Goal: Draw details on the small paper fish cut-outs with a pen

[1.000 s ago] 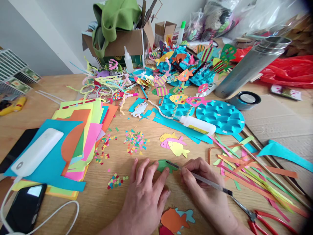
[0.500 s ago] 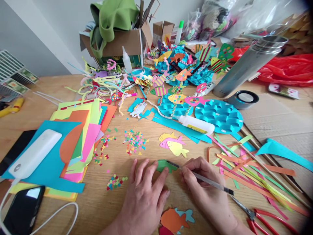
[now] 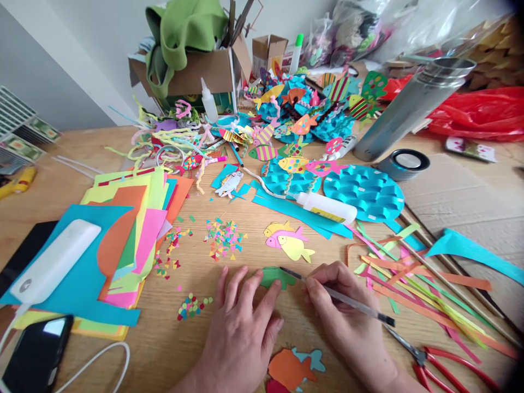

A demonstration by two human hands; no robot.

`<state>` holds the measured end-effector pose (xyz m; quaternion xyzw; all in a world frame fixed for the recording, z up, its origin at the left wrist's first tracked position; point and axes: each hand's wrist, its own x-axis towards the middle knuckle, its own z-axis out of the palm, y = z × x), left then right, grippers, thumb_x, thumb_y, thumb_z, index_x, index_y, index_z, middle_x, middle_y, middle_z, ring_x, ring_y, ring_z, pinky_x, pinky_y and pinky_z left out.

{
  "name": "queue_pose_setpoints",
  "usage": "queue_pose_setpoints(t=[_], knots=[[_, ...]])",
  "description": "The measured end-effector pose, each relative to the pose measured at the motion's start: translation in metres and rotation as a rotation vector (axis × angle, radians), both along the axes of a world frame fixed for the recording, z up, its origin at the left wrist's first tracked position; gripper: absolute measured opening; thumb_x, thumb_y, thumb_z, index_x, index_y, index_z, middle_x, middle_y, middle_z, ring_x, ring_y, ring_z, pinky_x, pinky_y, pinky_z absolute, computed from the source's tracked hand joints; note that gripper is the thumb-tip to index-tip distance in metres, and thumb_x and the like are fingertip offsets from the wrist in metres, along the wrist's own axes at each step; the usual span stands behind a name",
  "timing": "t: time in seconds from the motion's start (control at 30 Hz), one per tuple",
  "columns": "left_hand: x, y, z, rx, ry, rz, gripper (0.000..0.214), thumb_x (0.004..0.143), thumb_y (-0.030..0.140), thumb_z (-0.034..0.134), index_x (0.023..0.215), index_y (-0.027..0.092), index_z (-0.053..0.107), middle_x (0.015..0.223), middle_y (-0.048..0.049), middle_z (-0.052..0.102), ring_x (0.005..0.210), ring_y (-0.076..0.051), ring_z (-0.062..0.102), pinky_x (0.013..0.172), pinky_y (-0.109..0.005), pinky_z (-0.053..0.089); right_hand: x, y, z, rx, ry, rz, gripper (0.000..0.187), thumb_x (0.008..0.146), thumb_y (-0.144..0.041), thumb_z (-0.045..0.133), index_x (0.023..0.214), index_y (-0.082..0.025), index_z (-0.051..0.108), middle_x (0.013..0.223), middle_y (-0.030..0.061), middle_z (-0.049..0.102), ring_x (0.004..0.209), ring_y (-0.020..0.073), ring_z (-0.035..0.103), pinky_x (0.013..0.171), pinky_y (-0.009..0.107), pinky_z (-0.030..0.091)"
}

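A green paper fish [image 3: 273,277] lies on the table, partly covered by the fingers of my left hand [image 3: 243,319]. That hand rests flat, fingers spread, pressing the paper. In my right hand [image 3: 346,314] is a slim pen [image 3: 356,307] with a dark cap end, its tip touching the green fish's upper edge. Just beyond are a yellow paper fish [image 3: 295,247] and a pink paper fish [image 3: 272,240], overlapping an orange-yellow one. Close to my wrists lies an orange paper fish [image 3: 289,368] over a light blue one [image 3: 314,360].
Red-handled scissors [image 3: 426,357] lie beside my right wrist, near loose paper strips [image 3: 434,289]. A glue bottle [image 3: 327,207] rests on its side. Coloured paper sheets [image 3: 141,218], a power bank [image 3: 57,259] and a phone [image 3: 39,349] are at left. A steel flask [image 3: 409,112] stands at right.
The pen and both hands hold nearly the same place on the green fish. The whole view has shifted slightly.
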<state>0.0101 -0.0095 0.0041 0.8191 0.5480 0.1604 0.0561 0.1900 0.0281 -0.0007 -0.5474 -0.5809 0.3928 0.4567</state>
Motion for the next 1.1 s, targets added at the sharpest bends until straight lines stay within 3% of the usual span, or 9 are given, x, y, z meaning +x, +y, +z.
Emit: queue_pose_setpoints(t=[1.1], knots=[[0.0001, -0.0003, -0.0010, -0.005, 0.001, 0.008, 0.035, 0.097, 0.036, 0.047, 0.129, 0.028, 0.058, 0.124, -0.0072, 0.057, 0.123, -0.031, 0.044, 0.107, -0.059, 0.034, -0.0010, 0.0009, -0.0012, -0.013, 0.002, 0.044, 0.021, 0.090, -0.023, 0.057, 0.070, -0.022, 0.052, 0.058, -0.0020, 0.055, 0.049, 0.0119, 0.049, 0.043, 0.021, 0.039]])
